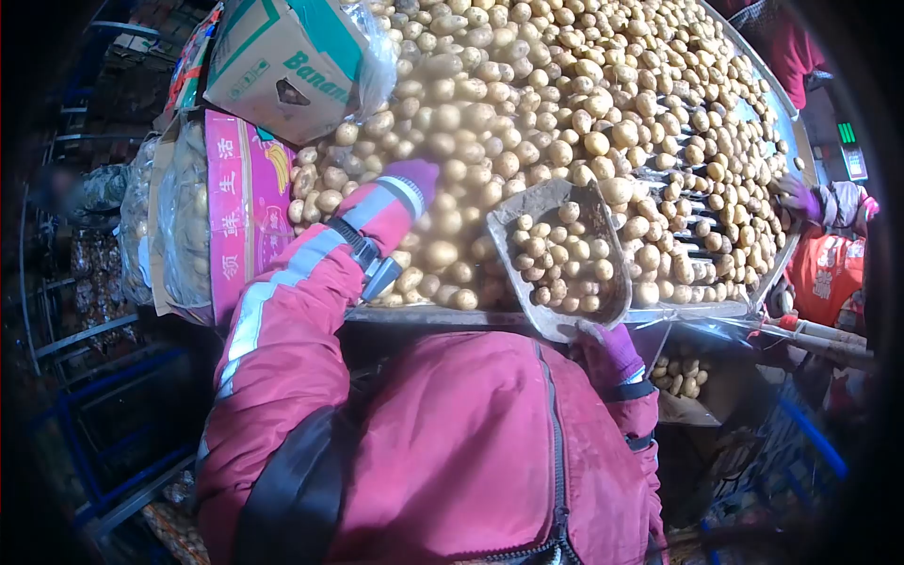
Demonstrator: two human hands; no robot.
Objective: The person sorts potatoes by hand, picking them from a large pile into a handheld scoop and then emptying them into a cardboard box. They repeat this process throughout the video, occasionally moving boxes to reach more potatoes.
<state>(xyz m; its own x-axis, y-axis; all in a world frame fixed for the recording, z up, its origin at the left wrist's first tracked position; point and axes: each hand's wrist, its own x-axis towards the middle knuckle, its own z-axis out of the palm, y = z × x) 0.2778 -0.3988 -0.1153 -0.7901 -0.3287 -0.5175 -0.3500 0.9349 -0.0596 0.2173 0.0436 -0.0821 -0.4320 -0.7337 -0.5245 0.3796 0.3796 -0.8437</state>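
My right hand [610,350], in a purple glove, is closed on the near end of a worn grey scoop [617,294]. The scoop holds many small potatoes [562,254] and rests over the near edge of the sorting table. My left hand [412,181], also purple-gloved, reaches out over the loose potatoes [527,141] at the left. Its fingers point away and are hidden from me. A dark watch-like device [369,259] is strapped on the left wrist, over the pink sleeve.
A banana carton [282,71] and a pink carton [250,207] stand at the left. Dark slots [692,202] show among the potatoes. Another person's gloved hand [799,196] is at the right edge, near a red bag [827,273]. A box of potatoes [680,377] sits below the table.
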